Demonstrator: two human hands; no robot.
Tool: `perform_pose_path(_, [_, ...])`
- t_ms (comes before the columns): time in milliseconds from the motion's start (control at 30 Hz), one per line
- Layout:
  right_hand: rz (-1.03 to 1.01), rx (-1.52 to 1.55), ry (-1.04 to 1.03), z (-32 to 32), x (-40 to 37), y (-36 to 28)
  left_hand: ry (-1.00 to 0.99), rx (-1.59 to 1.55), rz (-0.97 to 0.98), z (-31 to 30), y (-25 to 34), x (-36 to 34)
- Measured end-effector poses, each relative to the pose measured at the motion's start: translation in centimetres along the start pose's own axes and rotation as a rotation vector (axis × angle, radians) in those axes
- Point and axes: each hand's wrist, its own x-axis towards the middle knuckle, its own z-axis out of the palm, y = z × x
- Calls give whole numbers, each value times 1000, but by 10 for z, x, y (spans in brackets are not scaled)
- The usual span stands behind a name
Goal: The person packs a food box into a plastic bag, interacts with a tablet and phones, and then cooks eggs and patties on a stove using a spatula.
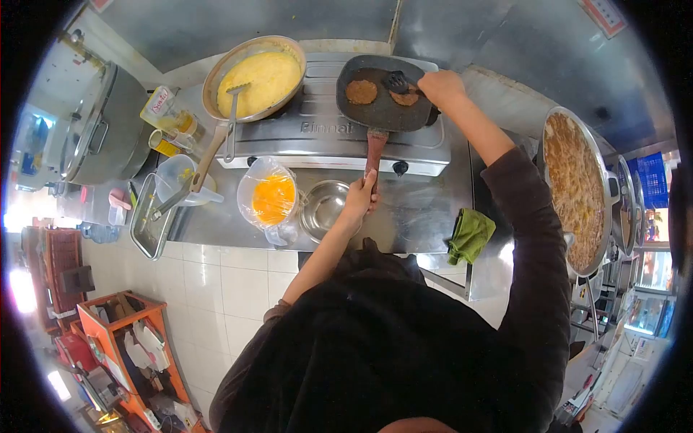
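My left hand [361, 193] is wrapped round the reddish-brown handle of a square dark frying pan [382, 120] on the gas stove. Two flat brown patties lie in the pan: one patty [361, 92] on the left, the other patty [406, 98] on the right, partly covered. Over the pan's right side, my right hand [442, 88] is closed on a black spatula [395, 81], whose head is at the right patty. My fingers hide most of the spatula's handle. Below my left hand stands a steel bowl [309, 215].
A round pan of yellow food [268, 76] with a slotted turner [233, 108] sits on the left burner. Orange-yellow food fills a plastic-lined bowl [249, 177]. A green cloth [471, 235] hangs at the counter's front edge. A large wok of brown food [577, 187] stands right.
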Motion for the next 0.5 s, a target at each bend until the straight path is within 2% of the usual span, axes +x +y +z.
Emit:
perform_pose_path(67, [63, 61, 31, 3, -10, 9, -12, 1, -7, -2, -5, 4])
perform_pose_path(133, [83, 317, 22, 1, -20, 26, -25, -7, 0, -3, -7, 8])
perform_pose_path(233, [190, 407, -27, -7, -30, 38, -12, -6, 14, -5, -12, 10])
perform_pose_path(367, [211, 311, -5, -7, -48, 29, -31, -12, 0, -7, -13, 11])
perform_pose_path(500, [123, 191, 13, 5, -44, -3, -7, 16, 7, -1, -5, 5])
